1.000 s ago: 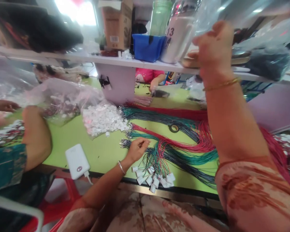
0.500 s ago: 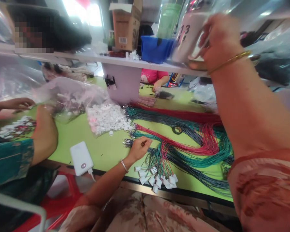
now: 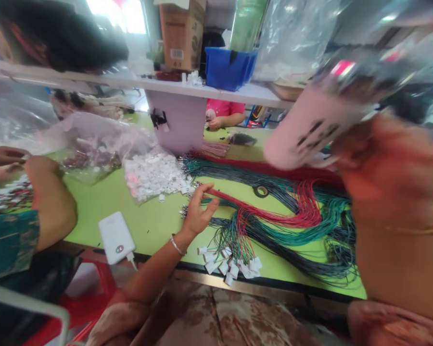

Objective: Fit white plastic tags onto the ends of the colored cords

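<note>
My right hand (image 3: 371,144), smeared by motion, is closed at the handle side of a pale pink mug (image 3: 303,129) with dark markings. The mug tilts in the air above the table, in front of the shelf, and its shiny top is blurred. My left hand (image 3: 198,211) is open over the wire ends, its fingers apart and holding nothing. Beside it run red wires (image 3: 267,214), green wires (image 3: 303,235) and dark wires (image 3: 285,254). Several white connectors (image 3: 233,266) on wire ends lie near the table's front edge.
A bag of white connectors (image 3: 155,178) lies left of the wires, near a white power bank (image 3: 117,238) with a cable. Black tape (image 3: 261,191) rests among the wires. The shelf (image 3: 130,82) holds a blue bin (image 3: 225,69). A co-worker's arm (image 3: 52,202) is at left.
My right hand has lifted the mug off the shelf and brought it down and closer, tilting it. My left hand has spread its fingers. The view has shifted slightly.
</note>
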A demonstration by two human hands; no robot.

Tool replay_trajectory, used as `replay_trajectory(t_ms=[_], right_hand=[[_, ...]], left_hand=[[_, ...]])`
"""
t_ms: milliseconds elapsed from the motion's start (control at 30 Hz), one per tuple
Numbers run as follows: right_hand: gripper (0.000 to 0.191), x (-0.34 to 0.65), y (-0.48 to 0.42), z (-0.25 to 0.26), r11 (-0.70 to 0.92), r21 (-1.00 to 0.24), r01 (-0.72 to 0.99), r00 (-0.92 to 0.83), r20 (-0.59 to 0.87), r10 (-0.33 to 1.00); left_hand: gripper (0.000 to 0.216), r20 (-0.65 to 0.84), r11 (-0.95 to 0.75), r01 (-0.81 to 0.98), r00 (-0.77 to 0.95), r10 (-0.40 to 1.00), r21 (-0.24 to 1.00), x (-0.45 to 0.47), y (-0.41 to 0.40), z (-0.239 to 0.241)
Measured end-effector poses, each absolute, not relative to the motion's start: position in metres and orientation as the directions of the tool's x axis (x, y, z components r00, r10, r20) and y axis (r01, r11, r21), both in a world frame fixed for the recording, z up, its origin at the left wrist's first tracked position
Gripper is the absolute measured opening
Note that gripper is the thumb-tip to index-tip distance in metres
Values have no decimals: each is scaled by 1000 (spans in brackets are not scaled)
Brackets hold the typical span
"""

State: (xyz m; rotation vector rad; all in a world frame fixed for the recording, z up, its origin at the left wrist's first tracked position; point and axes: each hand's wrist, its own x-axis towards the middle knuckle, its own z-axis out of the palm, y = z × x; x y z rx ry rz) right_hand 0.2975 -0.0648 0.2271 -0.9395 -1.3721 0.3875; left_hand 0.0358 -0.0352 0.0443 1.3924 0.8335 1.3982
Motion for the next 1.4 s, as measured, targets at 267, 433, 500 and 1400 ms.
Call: replay_trajectory(t_ms=[267, 433, 500, 1400], right_hand=[[41, 234, -100, 97, 103, -994, -18, 37, 103, 994], [42, 216, -100, 68, 6, -986, -166, -36, 13, 999], [41, 212, -99, 63, 15, -983, -184, -24, 20, 1000], [19, 207, -177, 173, 392, -920, 25, -121, 386, 914]], left_hand=[[101, 430, -359, -244, 390, 814, 901, 32, -47, 98], [101, 400, -376, -152, 485, 778, 914, 31, -46, 94], [93, 398, -380, -134, 447, 801, 915, 30, -44, 90], [37, 3, 2, -567, 9, 1000, 824, 20, 12, 33]])
